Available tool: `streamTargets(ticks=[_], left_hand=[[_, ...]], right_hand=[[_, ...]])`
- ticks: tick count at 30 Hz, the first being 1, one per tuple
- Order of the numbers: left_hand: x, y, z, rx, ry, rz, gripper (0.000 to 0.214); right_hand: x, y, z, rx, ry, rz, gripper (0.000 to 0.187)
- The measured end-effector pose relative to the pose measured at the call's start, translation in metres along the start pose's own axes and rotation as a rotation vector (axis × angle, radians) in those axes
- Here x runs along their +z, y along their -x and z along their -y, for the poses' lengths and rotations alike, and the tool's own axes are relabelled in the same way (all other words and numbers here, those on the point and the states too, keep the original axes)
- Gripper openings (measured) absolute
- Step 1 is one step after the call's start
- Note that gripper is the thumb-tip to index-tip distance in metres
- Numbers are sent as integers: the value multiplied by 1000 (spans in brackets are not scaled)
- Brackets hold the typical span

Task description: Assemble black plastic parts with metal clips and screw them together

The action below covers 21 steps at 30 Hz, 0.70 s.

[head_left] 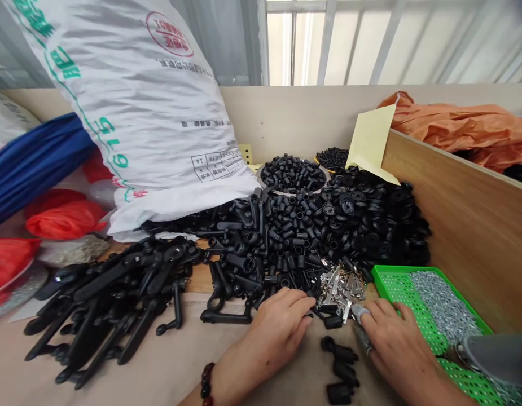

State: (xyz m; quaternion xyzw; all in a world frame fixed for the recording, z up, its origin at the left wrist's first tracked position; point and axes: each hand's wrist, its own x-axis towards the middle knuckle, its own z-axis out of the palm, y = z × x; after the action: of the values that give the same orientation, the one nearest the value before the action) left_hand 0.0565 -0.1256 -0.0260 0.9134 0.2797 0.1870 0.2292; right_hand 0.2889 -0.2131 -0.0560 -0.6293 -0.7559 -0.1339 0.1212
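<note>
Left hand (277, 332) loosely curled and right hand (396, 344) closing beside silver metal clips (341, 290) near the worktop's (298, 378) front edge, any grip unclear, black plastic parts (294, 237) heaped behind, few black sleeves (340, 366) lying apart.

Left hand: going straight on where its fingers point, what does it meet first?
The left hand would probably meet the small silver metal clips first, though depth is unclear and loose black plastic parts lie close.

Free room over the brown paper (180, 352); black plastic parts (286, 242) blocking forward, green tray (396, 287) and wooden board (468, 225) blocking right.
</note>
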Motion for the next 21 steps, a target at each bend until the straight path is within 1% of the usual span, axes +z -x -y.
streamTargets(ticks=[4, 6, 8, 10, 12, 13, 14, 17, 18, 19, 20, 21], left_hand=[[-1, 0, -1, -2, 21, 20, 26], [-2, -1, -1, -2, 35, 20, 25], [-3, -3, -3, 6, 58, 24, 24], [-4, -8, -7, 18, 82, 35, 23], [-3, -16, -13, 22, 101, 55, 22], [-1, -21, -16, 18, 110, 59, 21], [2, -26, -19, 12, 122, 61, 20], [17, -40, -24, 21, 188, 54, 14], [23, -44, -25, 36, 218, 47, 12], [29, -47, -25, 53, 245, 39, 12], [35, -49, -25, 70, 266, 29, 14], [39, -51, -25, 79, 278, 12, 16]], right_hand=[[3, -11, 9, -6, -22, -36, 29], [3, -11, 7, -12, -39, -44, 28], [4, -7, 1, 35, -131, -51, 29], [5, -3, -6, 111, -309, -32, 29], [2, -1, -12, 138, -488, 7, 29], [0, -2, -12, 169, -599, 36, 28], [-2, -3, -11, 230, -736, 66, 27], [-8, -5, -6, 594, -1309, 117, 21], [-8, -4, -5, 676, -1439, 116, 22], [-8, -3, -5, 715, -1504, 100, 24], [-8, 0, -7, 720, -1509, 84, 25], [-8, 3, -9, 703, -1458, 60, 24]])
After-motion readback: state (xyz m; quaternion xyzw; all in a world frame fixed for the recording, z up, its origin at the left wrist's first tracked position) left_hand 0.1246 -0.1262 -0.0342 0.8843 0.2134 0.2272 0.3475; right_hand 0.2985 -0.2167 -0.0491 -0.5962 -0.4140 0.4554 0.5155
